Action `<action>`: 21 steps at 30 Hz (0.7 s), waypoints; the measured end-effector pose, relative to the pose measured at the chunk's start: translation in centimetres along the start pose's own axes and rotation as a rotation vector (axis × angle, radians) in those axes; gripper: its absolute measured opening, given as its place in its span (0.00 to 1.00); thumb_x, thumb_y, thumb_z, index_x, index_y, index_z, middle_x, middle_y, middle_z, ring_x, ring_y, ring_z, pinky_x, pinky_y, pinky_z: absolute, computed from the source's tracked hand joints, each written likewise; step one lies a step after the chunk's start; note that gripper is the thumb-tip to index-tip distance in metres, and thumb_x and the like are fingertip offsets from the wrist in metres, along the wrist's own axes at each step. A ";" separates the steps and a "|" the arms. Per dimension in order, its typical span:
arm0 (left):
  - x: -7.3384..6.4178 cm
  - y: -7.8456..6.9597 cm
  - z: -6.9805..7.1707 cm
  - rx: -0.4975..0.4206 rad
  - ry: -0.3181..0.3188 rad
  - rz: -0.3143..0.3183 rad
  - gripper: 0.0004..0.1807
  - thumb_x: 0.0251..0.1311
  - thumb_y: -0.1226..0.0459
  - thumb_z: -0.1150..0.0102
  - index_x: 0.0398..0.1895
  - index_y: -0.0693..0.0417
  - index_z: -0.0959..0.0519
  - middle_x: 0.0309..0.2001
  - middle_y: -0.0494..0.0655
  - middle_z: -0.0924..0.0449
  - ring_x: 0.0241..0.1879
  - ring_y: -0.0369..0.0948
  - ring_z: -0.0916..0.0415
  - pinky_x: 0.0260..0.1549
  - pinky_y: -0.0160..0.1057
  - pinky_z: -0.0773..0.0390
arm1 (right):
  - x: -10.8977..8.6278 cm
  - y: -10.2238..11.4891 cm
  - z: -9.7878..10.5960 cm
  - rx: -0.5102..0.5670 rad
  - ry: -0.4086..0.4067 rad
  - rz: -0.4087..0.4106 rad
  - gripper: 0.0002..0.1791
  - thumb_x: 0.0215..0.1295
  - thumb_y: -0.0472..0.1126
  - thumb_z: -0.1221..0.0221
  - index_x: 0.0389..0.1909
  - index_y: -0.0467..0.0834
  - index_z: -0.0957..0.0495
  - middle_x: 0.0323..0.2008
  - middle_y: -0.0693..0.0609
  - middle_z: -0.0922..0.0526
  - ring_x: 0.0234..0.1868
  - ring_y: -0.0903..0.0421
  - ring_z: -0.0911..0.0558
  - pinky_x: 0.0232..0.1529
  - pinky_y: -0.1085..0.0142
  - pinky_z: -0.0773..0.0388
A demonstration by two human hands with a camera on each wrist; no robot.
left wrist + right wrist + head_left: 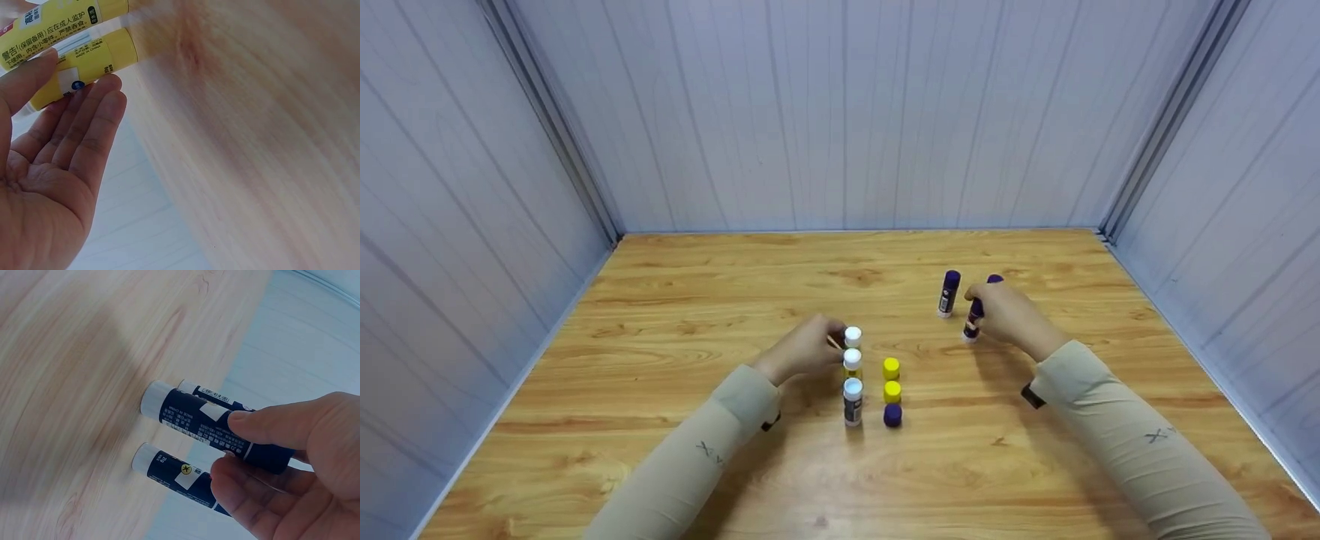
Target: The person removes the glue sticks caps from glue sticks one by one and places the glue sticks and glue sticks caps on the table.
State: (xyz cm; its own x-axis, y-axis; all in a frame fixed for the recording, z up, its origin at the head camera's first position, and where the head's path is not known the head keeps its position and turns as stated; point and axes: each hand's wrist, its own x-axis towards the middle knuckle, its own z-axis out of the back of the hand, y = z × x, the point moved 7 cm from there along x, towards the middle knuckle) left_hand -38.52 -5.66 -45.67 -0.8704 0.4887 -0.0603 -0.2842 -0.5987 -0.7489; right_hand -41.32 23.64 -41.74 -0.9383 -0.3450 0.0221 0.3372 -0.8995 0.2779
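"How are the hands occupied?"
"A capped purple glue stick (205, 422) is pinched by the right hand (1011, 315), right of centre on the tabletop (720, 277); the farthest uncapped yellow glue stick (90, 64) in the middle row is lightly held between the left hand's (806, 349) thumb and fingers."
"Which step is it?"
"Uncapping and lining up, apparently. A clear lift past the neighbours is probably called for next, without the row being toppled."
"And the count?"
"Three capped purple sticks are seen, the held one included; three uncapped are lined up, two yellow, one dark-labelled stick (853, 409). Beside them, two yellow caps (891, 368) and one purple cap (892, 415) are set."
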 end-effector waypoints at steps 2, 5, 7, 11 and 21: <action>0.0 0.0 0.0 0.000 -0.001 -0.009 0.07 0.72 0.69 0.32 0.49 0.58 0.11 0.47 0.49 0.10 0.47 0.43 0.15 0.54 0.45 0.14 | -0.1 0.0 0.1 0.000 -0.002 0.001 0.22 0.66 0.25 0.34 0.61 0.27 0.20 0.56 0.29 0.14 0.57 0.31 0.14 0.62 0.39 0.17; -0.1 0.1 -0.1 -0.005 -0.001 -0.015 0.08 0.72 0.69 0.32 0.50 0.58 0.11 0.48 0.50 0.10 0.49 0.43 0.15 0.54 0.45 0.14 | -0.2 -0.1 0.1 -0.011 -0.003 0.005 0.20 0.66 0.25 0.34 0.59 0.28 0.18 0.55 0.30 0.13 0.57 0.32 0.14 0.61 0.39 0.17; -0.1 0.1 -0.2 -0.009 0.000 -0.019 0.08 0.72 0.70 0.32 0.50 0.58 0.11 0.48 0.50 0.10 0.49 0.43 0.15 0.55 0.45 0.14 | -0.3 -0.1 0.1 -0.012 -0.004 0.007 0.19 0.65 0.26 0.34 0.58 0.28 0.17 0.54 0.31 0.13 0.56 0.32 0.14 0.61 0.39 0.17; -0.1 0.1 -0.2 -0.014 0.009 -0.029 0.08 0.71 0.70 0.32 0.50 0.58 0.12 0.47 0.50 0.10 0.48 0.44 0.15 0.55 0.46 0.14 | -0.4 0.1 0.2 -0.010 -0.010 0.021 0.17 0.64 0.26 0.33 0.53 0.28 0.16 0.50 0.32 0.11 0.53 0.34 0.13 0.59 0.40 0.16; -0.5 -0.1 1.1 0.069 0.018 -0.011 0.14 0.69 0.70 0.30 0.57 0.58 0.15 0.54 0.53 0.13 0.55 0.48 0.15 0.59 0.48 0.14 | -0.8 2.0 1.1 0.016 -0.063 0.077 0.04 0.66 0.31 0.31 0.39 0.35 0.14 0.35 0.42 0.12 0.31 0.52 0.21 0.35 0.56 0.22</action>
State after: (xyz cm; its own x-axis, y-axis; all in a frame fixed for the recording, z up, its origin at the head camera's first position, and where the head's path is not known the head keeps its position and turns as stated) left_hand -38.55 -6.54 -44.87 -0.8597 0.5068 -0.0645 -0.3216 -0.6349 -0.7024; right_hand -40.00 22.40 -40.11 -0.9127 -0.3950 0.1048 0.4080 -0.8661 0.2887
